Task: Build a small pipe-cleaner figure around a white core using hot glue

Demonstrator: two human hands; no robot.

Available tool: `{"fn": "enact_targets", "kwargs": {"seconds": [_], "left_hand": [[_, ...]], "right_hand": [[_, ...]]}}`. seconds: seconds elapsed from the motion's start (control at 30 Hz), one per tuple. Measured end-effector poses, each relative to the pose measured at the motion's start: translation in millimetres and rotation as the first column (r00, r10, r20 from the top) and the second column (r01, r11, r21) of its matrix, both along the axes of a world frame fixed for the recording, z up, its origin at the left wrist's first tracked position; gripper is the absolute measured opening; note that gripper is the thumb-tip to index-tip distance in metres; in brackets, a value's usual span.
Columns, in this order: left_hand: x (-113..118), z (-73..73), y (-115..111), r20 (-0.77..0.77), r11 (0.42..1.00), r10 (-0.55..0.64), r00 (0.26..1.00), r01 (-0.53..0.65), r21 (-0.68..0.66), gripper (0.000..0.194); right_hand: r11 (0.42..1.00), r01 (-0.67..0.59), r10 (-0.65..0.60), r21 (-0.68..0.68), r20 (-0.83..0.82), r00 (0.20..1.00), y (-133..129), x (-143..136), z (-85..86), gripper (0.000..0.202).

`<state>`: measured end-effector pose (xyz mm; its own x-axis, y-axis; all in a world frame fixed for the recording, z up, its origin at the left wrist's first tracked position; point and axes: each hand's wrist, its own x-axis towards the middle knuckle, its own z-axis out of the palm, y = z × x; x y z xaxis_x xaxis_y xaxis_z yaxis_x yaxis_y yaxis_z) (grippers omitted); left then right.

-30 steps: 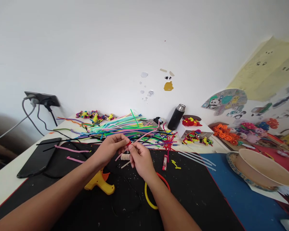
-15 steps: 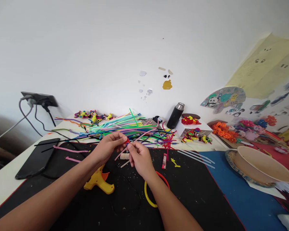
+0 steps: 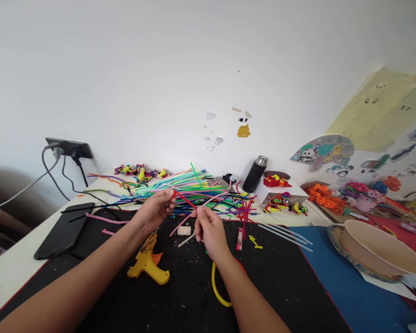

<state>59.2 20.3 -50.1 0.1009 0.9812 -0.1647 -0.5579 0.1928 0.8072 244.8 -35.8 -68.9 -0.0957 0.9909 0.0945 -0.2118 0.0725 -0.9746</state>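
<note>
A short red pipe cleaner point(image 3: 185, 200) is stretched between my two hands. My left hand point(image 3: 156, 209) pinches its left end, which looks bent or looped at the fingertips. The other end is pinched by my right hand point(image 3: 210, 230), fingers closed. Behind and below the hands, pink pipe cleaners and a spool of cream thread point(image 3: 184, 230) lie at the mat's back edge. A yellow glue gun point(image 3: 149, 263) rests on the black mat point(image 3: 263, 286) below my left hand. Beside my right forearm is a yellow and red ring point(image 3: 217, 289), partly covered by it.
A pile of coloured pipe cleaners point(image 3: 173, 182) spreads along the wall. A black bottle point(image 3: 255, 175) stands beside a white box point(image 3: 294, 189) with fuzzy figures. On the left lies a black phone point(image 3: 64, 233); on the right, a beige bowl point(image 3: 384, 245).
My hands have moved apart, and a length of red pipe cleaner now shows between them. The whole view has shifted slightly, with things lower and further right in the picture.
</note>
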Motion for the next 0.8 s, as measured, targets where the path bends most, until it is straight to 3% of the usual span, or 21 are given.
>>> {"fn": "enact_targets", "kwargs": {"seconds": [0.13,0.33,0.6,0.8], "left_hand": [[-2.5,-0.1,3.2,0.035,0.999,0.037,0.999,-0.036,-0.033,0.022],[2.3,0.8,0.0,0.079,0.998,0.004,0.997,0.001,-0.064,0.018],[19.5,-8.6,-11.2,0.092,0.985,-0.09,0.992,0.102,-0.136,0.015],[28.5,-8.8,-21.4,0.109,0.962,-0.181,0.977,0.199,-0.189,0.011]], "right_hand": [[1.0,0.007,-0.007,0.004,-0.003,1.0,1.8,-0.8,-4.3,0.051],[1.0,0.008,-0.008,0.016,0.016,1.0,1.6,-1.7,-5.4,0.052],[0.999,0.001,-0.004,0.043,0.068,0.998,1.0,-3.1,-4.4,0.051],[0.998,0.046,-0.047,0.044,0.019,0.999,0.3,-0.3,0.8,0.051]]}}
